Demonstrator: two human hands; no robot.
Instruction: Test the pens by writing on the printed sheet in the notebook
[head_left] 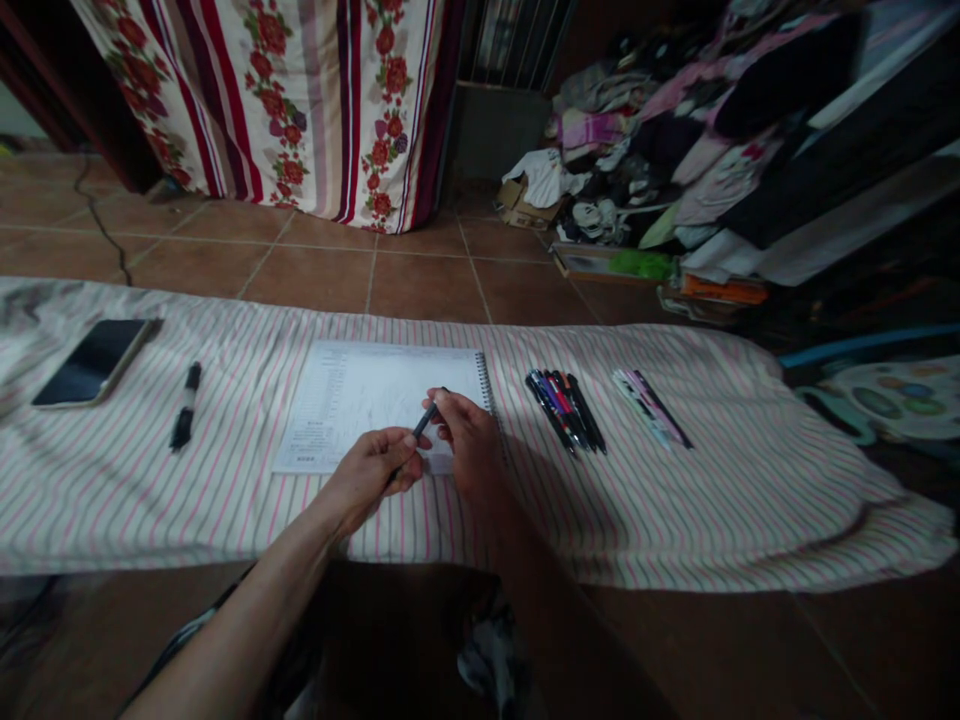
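Note:
A dark pen (pixel 425 421) is held at a slant between my two hands, above the near right part of a spiral-bound notebook (pixel 390 380). My left hand (pixel 380 463) is closed round the pen's lower end. The fingers of my right hand (pixel 463 432) pinch its upper end. Right of the notebook lies a bunch of several pens (pixel 564 408), black, purple and red. Farther right is a smaller group of light and dark pens (pixel 652 408). To the left, a black and white marker-like pen (pixel 187 405) lies by itself.
A phone (pixel 94 362) lies at the left on the striped cloth (pixel 712 500) covering the table. Beyond are a tiled floor, a floral curtain (pixel 300 110) and a heap of clothes (pixel 622 130). A chair with a patterned seat (pixel 900 395) stands at the right.

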